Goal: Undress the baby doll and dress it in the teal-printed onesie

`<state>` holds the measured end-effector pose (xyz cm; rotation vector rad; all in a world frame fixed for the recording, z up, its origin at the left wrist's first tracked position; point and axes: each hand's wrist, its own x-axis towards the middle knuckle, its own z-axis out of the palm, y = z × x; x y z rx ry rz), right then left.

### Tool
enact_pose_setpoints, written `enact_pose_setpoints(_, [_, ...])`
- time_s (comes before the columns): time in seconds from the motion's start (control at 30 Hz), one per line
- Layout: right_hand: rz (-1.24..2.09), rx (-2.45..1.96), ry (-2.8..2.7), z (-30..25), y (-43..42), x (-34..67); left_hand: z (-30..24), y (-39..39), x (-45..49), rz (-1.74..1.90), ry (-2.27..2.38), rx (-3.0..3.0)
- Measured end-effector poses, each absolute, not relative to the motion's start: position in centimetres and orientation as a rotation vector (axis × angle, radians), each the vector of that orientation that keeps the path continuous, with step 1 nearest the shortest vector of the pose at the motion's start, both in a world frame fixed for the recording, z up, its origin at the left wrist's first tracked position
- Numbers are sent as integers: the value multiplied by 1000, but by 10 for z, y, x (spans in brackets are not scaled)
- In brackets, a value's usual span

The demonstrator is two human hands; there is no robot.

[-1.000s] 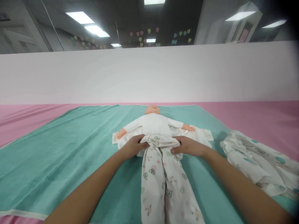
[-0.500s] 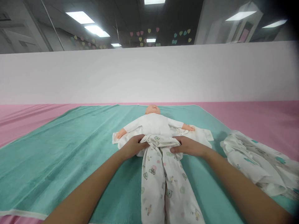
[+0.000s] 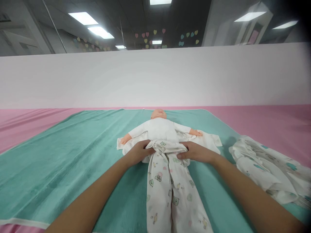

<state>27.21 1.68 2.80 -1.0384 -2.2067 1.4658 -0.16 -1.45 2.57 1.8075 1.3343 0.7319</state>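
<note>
A baby doll (image 3: 161, 128) in a white long-sleeved top lies on its back, head away from me and arms spread. Patterned baby pants (image 3: 167, 187) cover its lower body, the legs stretching toward me. My left hand (image 3: 139, 151) grips the waistband on the left side, thumb on top. On the right side, my right hand (image 3: 194, 151) pinches the same waistband. Both hands' fingertips are partly hidden in the cloth. Beneath the doll a white garment (image 3: 211, 140) is spread out, its sleeves reaching past the doll's hands.
A crumpled white cloth (image 3: 264, 168) with green and grey prints lies at the right. The teal blanket (image 3: 73, 161) covers a pink sheet (image 3: 262, 126). Behind stands a low white wall (image 3: 155, 77) with dark glass above it.
</note>
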Motion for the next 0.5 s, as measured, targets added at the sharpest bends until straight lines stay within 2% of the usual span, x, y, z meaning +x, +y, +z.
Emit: enact_pose_setpoints(0.5, [1462,-1050,-2201,30,14,270,27,-16,-1,715,1334,1802])
